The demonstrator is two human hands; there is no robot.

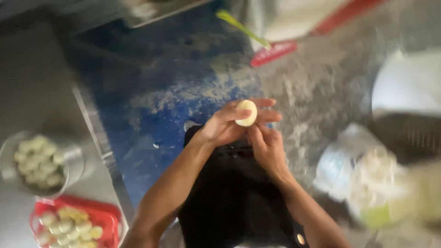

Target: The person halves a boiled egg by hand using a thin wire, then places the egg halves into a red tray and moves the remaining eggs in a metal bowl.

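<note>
Both forearms reach out over a black apron (234, 202), bringing the hands together in front of the body. Left hand (225, 126) cups a pale, egg-shaped dough ball (246, 113) with fingers wrapped round it, held up off the floour-dusted blue floor (156, 101), seemingly so it can be shaped. Right hand (268, 147) sits just below, fingertips curled up against the ball's underside, steadying it. At the left, a metal bowl (9, 174) and a red tray (108, 213) hold similar pale pieces, within reach.
</note>
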